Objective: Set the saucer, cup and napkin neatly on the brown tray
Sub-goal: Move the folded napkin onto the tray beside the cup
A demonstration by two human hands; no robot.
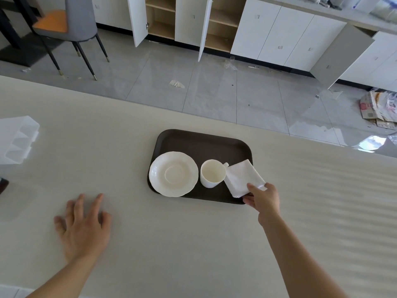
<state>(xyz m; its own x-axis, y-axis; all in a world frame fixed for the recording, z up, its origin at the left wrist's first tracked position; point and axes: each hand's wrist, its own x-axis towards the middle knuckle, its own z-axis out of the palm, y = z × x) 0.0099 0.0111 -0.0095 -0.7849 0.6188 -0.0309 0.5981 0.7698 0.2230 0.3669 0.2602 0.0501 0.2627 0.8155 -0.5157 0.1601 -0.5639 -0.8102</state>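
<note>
A dark brown tray (202,143) lies on the pale table. On its left part rests a white saucer (173,174) with a scalloped rim, slightly overhanging the tray's near left edge. A white cup (212,173) stands upright beside it, handle pointing to the far right. A folded white napkin (243,177) lies at the tray's right side, touching the cup. My right hand (263,198) pinches the napkin's near corner between thumb and fingers. My left hand (84,225) rests flat on the table well left of the tray, fingers spread, holding nothing.
A clear plastic container (17,139) sits at the table's left edge, with a dark object (3,184) below it. Beyond the table's far edge are a tiled floor, a grey chair (71,26), open white cabinets (193,22) and cardboard litter (378,108).
</note>
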